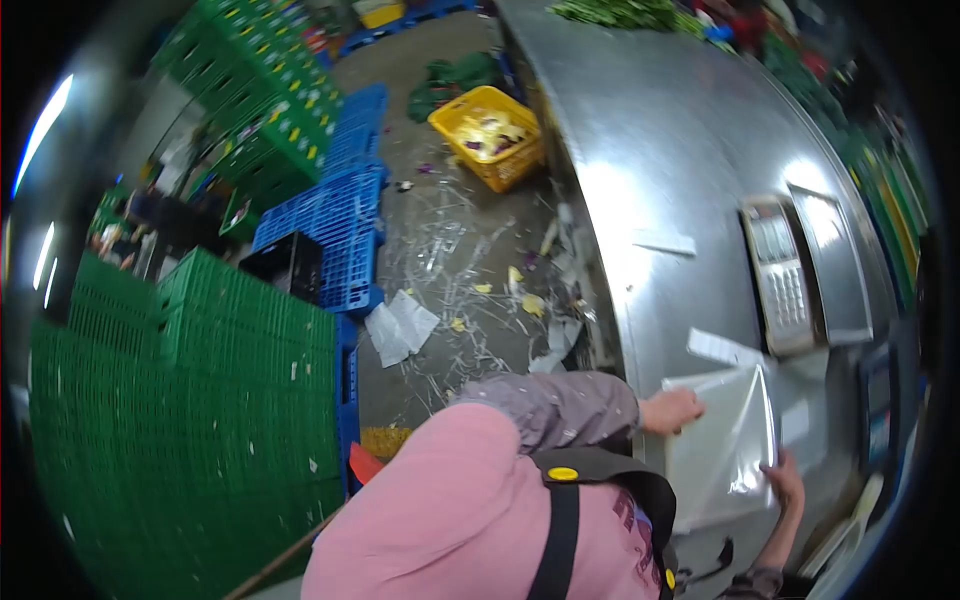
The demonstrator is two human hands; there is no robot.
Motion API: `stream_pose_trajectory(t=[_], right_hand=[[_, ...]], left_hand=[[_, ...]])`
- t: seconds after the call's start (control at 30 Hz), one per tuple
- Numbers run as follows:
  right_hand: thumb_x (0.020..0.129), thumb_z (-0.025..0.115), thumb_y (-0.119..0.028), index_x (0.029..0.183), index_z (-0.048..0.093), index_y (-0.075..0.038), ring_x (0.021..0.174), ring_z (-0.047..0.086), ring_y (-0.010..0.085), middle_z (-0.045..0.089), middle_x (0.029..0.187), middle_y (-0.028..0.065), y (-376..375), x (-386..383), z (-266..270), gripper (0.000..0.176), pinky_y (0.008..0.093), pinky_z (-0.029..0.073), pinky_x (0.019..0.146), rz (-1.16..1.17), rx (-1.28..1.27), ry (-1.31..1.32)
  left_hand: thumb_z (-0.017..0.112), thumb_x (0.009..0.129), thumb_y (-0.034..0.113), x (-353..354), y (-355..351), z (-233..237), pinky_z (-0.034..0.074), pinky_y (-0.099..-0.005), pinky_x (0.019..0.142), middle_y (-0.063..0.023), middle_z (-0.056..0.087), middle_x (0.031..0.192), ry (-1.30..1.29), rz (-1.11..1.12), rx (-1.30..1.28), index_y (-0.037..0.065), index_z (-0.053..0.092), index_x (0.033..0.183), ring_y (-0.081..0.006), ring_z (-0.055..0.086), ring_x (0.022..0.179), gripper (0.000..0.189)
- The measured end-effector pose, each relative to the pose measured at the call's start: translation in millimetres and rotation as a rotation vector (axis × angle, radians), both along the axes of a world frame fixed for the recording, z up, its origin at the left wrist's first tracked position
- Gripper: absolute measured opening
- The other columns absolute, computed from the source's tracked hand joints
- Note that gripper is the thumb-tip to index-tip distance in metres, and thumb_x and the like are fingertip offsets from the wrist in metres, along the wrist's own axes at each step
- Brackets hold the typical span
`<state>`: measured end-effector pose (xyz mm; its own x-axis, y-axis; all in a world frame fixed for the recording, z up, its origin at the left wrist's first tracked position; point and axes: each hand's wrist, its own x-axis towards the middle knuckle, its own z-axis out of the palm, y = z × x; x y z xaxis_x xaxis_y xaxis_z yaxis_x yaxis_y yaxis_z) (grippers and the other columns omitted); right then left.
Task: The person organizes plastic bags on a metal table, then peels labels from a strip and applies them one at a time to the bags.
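A flat, clear plastic bag (715,440) with a shiny crease lies at the near end of the steel table, in front of my body. My left hand (672,411) is closed at its upper left edge, fingers curled in. At the opposite edge, my right hand (787,480) pinches the plastic between thumb and fingers. A white paper strip (724,348) lies just beyond the bag. Past it stands a scale (780,275) with a keypad, beside a steel plate (832,262).
The steel table (665,130) carries leafy greens (615,12) at its far end. On the littered floor stand a yellow basket (490,172) and blue pallets (320,215). Green crates (200,420) are stacked at left. A dark-framed device (880,410) sits at the right.
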<state>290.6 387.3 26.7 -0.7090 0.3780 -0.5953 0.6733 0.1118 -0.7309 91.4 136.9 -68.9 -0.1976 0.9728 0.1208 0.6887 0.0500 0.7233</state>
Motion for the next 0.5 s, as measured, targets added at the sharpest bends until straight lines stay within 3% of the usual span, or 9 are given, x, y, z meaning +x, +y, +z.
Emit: stream_pose_trajectory(t=[0.2,0.23,0.27,0.3,0.37,0.4,0.43,0.47,0.5], right_hand=[[0.061,0.061,-0.002,0.101,0.051,0.004,0.065,0.057,0.0174,0.058,0.077,0.0095,30.5,11.4,-26.6,0.042,0.0299,0.046,0.06,-0.028,-0.002,-0.14],[0.06,0.063,0.0,0.096,0.051,0.005,0.065,0.056,0.0183,0.057,0.078,0.0097,14.4,3.4,-8.4,0.039,0.0303,0.048,0.063,-0.042,-0.065,-0.086],[0.061,0.062,-0.002,0.097,0.052,0.003,0.067,0.054,0.0178,0.054,0.082,0.0093,22.3,16.2,-17.5,0.038,0.0296,0.047,0.065,-0.134,0.092,-0.044],[0.065,0.061,-0.007,0.099,0.051,0.002,0.07,0.052,0.0182,0.052,0.084,0.0086,15.4,22.9,-2.2,0.037,0.0296,0.046,0.068,-0.052,0.034,0.103],[0.073,0.065,-0.023,0.125,0.039,0.007,0.102,0.046,0.0234,0.049,0.116,0.0142,-26.9,10.0,61.2,0.065,0.0335,0.035,0.088,-0.055,0.087,-0.198],[0.073,0.063,-0.015,0.116,0.045,0.009,0.103,0.047,0.0247,0.052,0.113,0.0158,-46.5,6.2,85.1,0.053,0.0339,0.034,0.092,-0.086,0.08,-0.16],[0.074,0.065,-0.015,0.134,0.016,0.006,0.119,0.035,0.0275,0.029,0.134,0.0205,-42.7,19.0,85.2,0.08,0.0377,0.024,0.101,-0.198,0.011,-0.147],[0.073,0.066,-0.016,0.131,0.023,0.009,0.11,0.044,0.0267,0.043,0.123,0.0208,-40.7,27.8,87.2,0.076,0.0374,0.032,0.095,-0.187,0.039,-0.079],[0.073,0.066,-0.016,0.131,0.023,0.009,0.11,0.044,0.0267,0.043,0.123,0.0208,-40.1,35.3,85.1,0.076,0.0374,0.032,0.095,-0.172,0.033,-0.078]], left_hand=[[0.07,0.059,0.008,4.1,12.6,-11.6,0.043,-0.043,0.075,-0.0172,0.051,0.09,-0.02,0.014,-0.067,0.004,0.045,0.097,-0.0359,0.051,0.09,0.045],[0.07,0.06,0.009,1.8,11.6,-11.1,0.043,-0.043,0.075,-0.0175,0.05,0.092,-0.022,-0.011,-0.075,0.005,0.045,0.099,-0.0359,0.051,0.09,0.046],[0.07,0.06,0.009,-0.6,6.4,-4.6,0.043,-0.043,0.075,-0.0175,0.05,0.092,-0.02,0.017,-0.076,0.005,0.045,0.099,-0.0359,0.051,0.09,0.046],[0.07,0.062,0.011,-2.0,1.1,5.7,0.042,-0.043,0.077,-0.0187,0.048,0.095,-0.109,0.027,-0.075,0.005,0.042,0.105,-0.0362,0.049,0.092,0.051],[0.07,0.063,0.013,-2.6,-6.9,14.7,0.041,-0.043,0.079,-0.02,0.046,0.098,-0.196,0.051,-0.074,0.005,0.04,0.11,-0.0366,0.048,0.094,0.057],[0.07,0.064,0.014,-2.7,-11.7,14.6,0.04,-0.0433,0.081,-0.0211,0.044,0.1,-0.245,0.211,0.054,0.004,0.035,0.115,-0.0374,0.046,0.096,0.063],[0.07,0.064,0.016,-4.1,-16.2,16.3,0.039,-0.0437,0.084,-0.0223,0.041,0.101,-0.291,0.372,0.184,0.004,0.03,0.12,-0.0382,0.044,0.098,0.069],[0.071,0.065,0.02,-9.7,-18.1,24.3,0.035,-0.0416,0.091,-0.0248,0.036,0.113,-0.399,0.395,0.066,0.001,0.019,0.127,-0.0379,0.039,0.109,0.083],[0.071,0.065,0.02,-12.5,-21.7,37.6,0.035,-0.0416,0.091,-0.0248,0.036,0.113,-0.396,0.411,0.063,0.001,0.019,0.127,-0.0379,0.039,0.109,0.083]])
